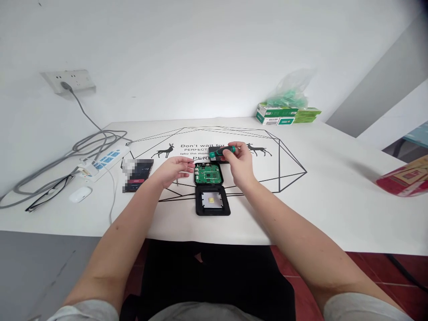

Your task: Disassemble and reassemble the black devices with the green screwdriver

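Observation:
A green-and-black screwdriver [223, 151] is in my right hand [241, 162], its handle lying sideways and its thin shaft pointing left. My left hand [179, 168] has its fingertips pinched together close to the shaft's tip; whatever lies between them is too small to make out. Just below the hands, a green circuit board [207, 174] sits in an opened black case. The case's black cover [213, 211], with a silver metal plate and a yellowish pad, lies in front of it. Behind the board is a flat black part [214, 157], partly hidden by the screwdriver.
To the left lie a phone [142, 171], a white earbud case [80, 194], glasses [50, 196], and a power strip [109, 161] with coiled grey cable [80, 149]. Green-and-white boxes [277, 115] with a plastic bag stand at the back right. A red package [403, 180] is far right.

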Motion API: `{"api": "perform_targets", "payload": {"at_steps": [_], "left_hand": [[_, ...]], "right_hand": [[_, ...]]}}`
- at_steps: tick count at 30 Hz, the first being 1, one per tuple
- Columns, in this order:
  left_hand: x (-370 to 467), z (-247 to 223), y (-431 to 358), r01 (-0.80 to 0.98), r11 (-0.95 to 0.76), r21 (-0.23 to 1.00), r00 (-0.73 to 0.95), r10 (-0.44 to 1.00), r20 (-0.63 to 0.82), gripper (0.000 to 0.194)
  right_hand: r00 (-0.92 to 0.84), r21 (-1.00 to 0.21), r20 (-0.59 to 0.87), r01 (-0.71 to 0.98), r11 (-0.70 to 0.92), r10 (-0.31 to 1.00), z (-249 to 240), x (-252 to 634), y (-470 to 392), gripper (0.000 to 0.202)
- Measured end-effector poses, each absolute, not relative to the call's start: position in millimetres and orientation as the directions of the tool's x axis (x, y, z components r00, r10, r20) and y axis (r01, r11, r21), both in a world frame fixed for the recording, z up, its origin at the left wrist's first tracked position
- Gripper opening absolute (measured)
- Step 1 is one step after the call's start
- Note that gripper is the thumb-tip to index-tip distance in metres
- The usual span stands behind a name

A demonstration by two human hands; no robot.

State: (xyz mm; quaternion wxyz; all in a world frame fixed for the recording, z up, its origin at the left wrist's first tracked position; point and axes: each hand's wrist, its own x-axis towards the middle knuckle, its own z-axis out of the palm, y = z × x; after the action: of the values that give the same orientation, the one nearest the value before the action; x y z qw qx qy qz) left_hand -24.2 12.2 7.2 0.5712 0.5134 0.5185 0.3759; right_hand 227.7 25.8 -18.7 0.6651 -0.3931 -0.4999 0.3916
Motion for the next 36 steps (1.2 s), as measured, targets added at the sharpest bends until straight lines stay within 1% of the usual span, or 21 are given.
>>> {"api": "perform_targets", "payload": {"at_steps": [3, 8, 12, 15, 19, 21, 24, 28, 32, 36], "left_hand": [[-26, 11, 10, -0.004, 0.217, 0.976, 0.224, 0.952, -0.21, 0.018], [-25, 9, 12, -0.067, 0.215, 0.974, 0.207, 0.958, -0.197, 0.014], [-25, 6, 14, -0.047, 0.205, 0.978, 0.207, 0.959, -0.191, 0.014], [-27, 4, 16, -0.015, 0.192, 0.981, 0.225, 0.957, -0.184, 0.018], [-30, 2, 16, 0.078, 0.146, 0.986, 0.265, 0.951, -0.162, 0.021], [-30, 2, 15, 0.156, 0.103, 0.982, 0.319, 0.936, -0.149, 0.022], [-28, 3, 11, 0.255, 0.028, 0.967, 0.455, 0.879, -0.145, 0.025], [-20, 5, 3, 0.285, -0.087, 0.955, 0.64, 0.759, -0.121, 0.027], [-11, 7, -3, 0.317, -0.233, 0.919, 0.722, 0.688, -0.075, 0.017], [-8, 7, -7, 0.369, -0.38, 0.848, 0.772, 0.633, -0.052, 0.008]], "right_hand": [[0.199, -0.916, 0.353, -0.129, 0.381, 0.914, -17, 231, 27, 0.033], [0.198, -0.915, 0.358, -0.118, 0.385, 0.912, -18, 233, 28, 0.032], [0.182, -0.912, 0.378, -0.097, 0.399, 0.908, -17, 232, 27, 0.033], [0.17, -0.915, 0.377, -0.083, 0.395, 0.91, -16, 233, 26, 0.033], [0.137, -0.913, 0.381, -0.097, 0.396, 0.914, -14, 236, 27, 0.034], [0.109, -0.9, 0.414, -0.1, 0.425, 0.904, -13, 237, 27, 0.036], [0.04, -0.875, 0.472, -0.096, 0.474, 0.881, -9, 237, 22, 0.042], [-0.069, -0.853, 0.52, -0.097, 0.513, 0.852, 1, 230, 5, 0.054], [-0.18, -0.815, 0.577, -0.184, 0.55, 0.796, 9, 218, -16, 0.059], [-0.265, -0.811, 0.585, -0.212, 0.546, 0.766, 9, 212, -27, 0.054]]}}
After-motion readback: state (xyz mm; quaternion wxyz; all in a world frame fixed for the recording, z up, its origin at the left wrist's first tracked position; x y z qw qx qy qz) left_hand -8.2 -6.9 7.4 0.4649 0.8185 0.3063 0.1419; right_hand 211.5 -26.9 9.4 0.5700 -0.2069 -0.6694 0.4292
